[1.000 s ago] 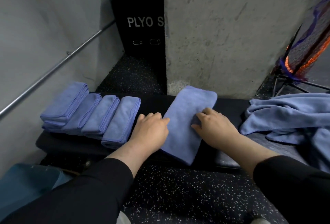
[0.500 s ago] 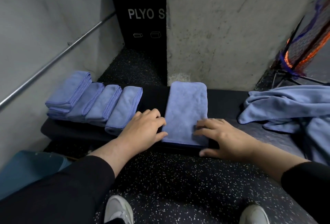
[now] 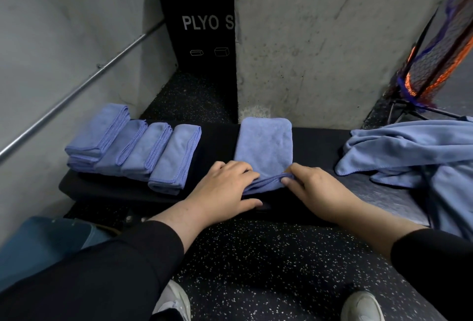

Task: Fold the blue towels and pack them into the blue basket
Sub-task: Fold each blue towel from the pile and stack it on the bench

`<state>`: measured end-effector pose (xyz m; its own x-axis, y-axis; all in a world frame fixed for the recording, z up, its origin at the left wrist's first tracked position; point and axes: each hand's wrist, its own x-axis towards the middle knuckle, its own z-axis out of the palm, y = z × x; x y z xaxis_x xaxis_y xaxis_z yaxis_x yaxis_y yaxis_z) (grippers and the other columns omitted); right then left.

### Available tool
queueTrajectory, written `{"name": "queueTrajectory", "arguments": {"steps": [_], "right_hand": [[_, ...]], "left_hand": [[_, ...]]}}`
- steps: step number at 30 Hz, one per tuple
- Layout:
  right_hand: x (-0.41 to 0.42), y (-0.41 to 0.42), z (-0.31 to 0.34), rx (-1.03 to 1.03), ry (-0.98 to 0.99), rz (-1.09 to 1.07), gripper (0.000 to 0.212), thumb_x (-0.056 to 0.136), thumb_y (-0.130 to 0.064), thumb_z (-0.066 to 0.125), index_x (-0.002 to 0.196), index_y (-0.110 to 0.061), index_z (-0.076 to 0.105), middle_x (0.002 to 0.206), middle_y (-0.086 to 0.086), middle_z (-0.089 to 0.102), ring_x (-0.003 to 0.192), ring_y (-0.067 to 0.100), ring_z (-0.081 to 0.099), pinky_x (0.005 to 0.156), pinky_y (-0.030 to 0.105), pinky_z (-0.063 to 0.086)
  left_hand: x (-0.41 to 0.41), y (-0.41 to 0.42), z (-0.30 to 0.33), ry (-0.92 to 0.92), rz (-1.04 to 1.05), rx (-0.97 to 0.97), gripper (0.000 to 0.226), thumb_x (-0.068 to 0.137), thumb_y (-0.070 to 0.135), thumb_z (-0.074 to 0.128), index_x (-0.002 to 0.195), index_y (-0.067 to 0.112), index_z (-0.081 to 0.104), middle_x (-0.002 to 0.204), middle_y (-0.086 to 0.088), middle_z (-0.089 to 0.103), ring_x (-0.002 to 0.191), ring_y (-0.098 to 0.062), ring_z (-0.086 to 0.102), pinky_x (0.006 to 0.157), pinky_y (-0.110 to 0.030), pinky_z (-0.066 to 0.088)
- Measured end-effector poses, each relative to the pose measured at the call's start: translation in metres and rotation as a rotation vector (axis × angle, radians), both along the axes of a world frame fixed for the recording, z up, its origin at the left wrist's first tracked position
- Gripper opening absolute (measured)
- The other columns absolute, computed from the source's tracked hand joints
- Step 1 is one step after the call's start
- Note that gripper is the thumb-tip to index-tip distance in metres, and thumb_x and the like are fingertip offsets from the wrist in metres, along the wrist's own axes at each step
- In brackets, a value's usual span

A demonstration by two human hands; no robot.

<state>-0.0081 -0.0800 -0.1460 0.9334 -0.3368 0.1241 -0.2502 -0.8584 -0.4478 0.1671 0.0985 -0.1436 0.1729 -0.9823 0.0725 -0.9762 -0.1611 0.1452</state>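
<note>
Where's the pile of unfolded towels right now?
In the head view the unfolded towels lie heaped at the right end of the black bench, right of the towel being folded and below the orange net.

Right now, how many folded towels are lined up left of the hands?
4 on top, in a row on the black bench: far-left, second, third, fourth nearest the left hand. More folds under the far-left one may hide another.

Grey concrete pillar [image 3: 320,39] behind the dark padded surface [image 3: 220,146], black plyo box [image 3: 199,21] in the corner, metal rail [image 3: 76,90] along the left wall, speckled black rubber floor [image 3: 268,264], orange-and-blue net [image 3: 435,59] at right.
</note>
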Motion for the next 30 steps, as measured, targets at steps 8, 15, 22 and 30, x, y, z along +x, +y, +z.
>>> {"name": "queueTrajectory", "arguments": {"steps": [8, 15, 22, 30], "right_hand": [[-0.009, 0.0, 0.027, 0.344, -0.083, -0.177, 0.023, 0.098, -0.046, 0.052, 0.09, -0.025, 0.057, 0.075, -0.01, 0.065, 0.069, 0.002, 0.057, 0.066, 0.025, 0.045], [-0.029, 0.022, 0.038, 0.484, -0.003, -0.098, 0.013, 0.094, -0.029, 0.067, 0.107, -0.032, 0.066, 0.092, -0.025, 0.072, 0.083, -0.008, 0.065, 0.074, 0.016, 0.049], [-0.016, 0.024, 0.041, 0.447, -0.034, -0.219, 0.018, 0.094, -0.039, 0.063, 0.085, -0.023, 0.066, 0.067, -0.008, 0.068, 0.051, 0.003, 0.055, 0.048, 0.02, 0.04], [0.034, -0.009, 0.026, 0.296, 0.047, -0.401, 0.033, 0.096, -0.039, 0.055, 0.077, -0.013, 0.055, 0.065, -0.001, 0.059, 0.06, 0.015, 0.052, 0.054, 0.032, 0.037]], "left_hand": [[0.0, 0.003, 0.019, 0.622, 0.334, -0.138, 0.022, 0.098, 0.036, 0.058, 0.079, 0.027, 0.057, 0.063, 0.014, 0.053, 0.056, -0.003, 0.044, 0.054, -0.02, 0.035], [-0.017, 0.012, 0.038, 0.911, 0.366, -0.213, 0.013, 0.095, 0.031, 0.066, 0.086, 0.023, 0.071, 0.085, 0.009, 0.075, 0.08, 0.002, 0.067, 0.071, -0.019, 0.05], [-0.002, 0.014, 0.037, 0.995, 0.413, -0.071, 0.016, 0.091, 0.025, 0.064, 0.105, 0.022, 0.071, 0.102, 0.004, 0.075, 0.102, -0.015, 0.07, 0.096, -0.041, 0.054], [0.026, -0.03, 0.021, 0.796, 0.57, -0.175, 0.023, 0.093, 0.029, 0.065, 0.091, 0.006, 0.061, 0.078, -0.006, 0.064, 0.067, -0.012, 0.052, 0.06, -0.033, 0.041]]}}
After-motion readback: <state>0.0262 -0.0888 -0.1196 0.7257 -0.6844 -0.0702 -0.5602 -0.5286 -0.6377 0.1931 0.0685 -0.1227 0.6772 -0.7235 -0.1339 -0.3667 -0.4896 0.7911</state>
